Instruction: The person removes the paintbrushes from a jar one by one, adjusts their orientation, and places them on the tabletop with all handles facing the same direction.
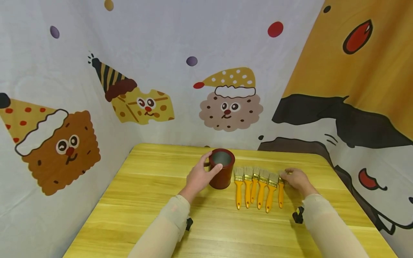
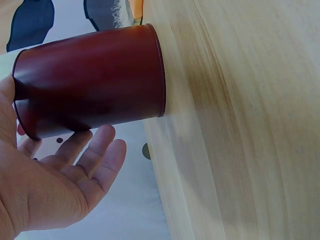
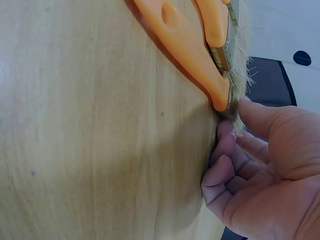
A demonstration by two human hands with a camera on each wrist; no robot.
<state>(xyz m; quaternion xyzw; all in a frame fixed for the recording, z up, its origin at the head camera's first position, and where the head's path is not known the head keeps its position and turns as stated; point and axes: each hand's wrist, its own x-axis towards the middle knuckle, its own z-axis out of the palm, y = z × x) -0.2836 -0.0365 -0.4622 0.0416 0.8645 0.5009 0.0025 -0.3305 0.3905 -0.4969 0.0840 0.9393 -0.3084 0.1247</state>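
Observation:
A dark red cylindrical cup (image 1: 220, 177) stands upright on the wooden table, its grey inside visible from above. My left hand (image 1: 200, 176) holds it near the rim, thumb on the near side and fingers around the left; in the left wrist view this hand (image 2: 60, 180) is beside the cup (image 2: 95, 80). To the right of the cup lie several paintbrushes with orange handles, bristles pointing away. At the rightmost paintbrush (image 1: 281, 195), my right hand (image 1: 297, 179) pinches the bristle end; the right wrist view shows thumb and fingers of that hand (image 3: 275, 160) at the bristles.
The yellow wood-grain table (image 1: 145, 211) ends at a cloth backdrop (image 1: 180, 132) with cartoon prints, which rises behind it and along both sides. A small black device (image 1: 298, 215) sits under the right wrist.

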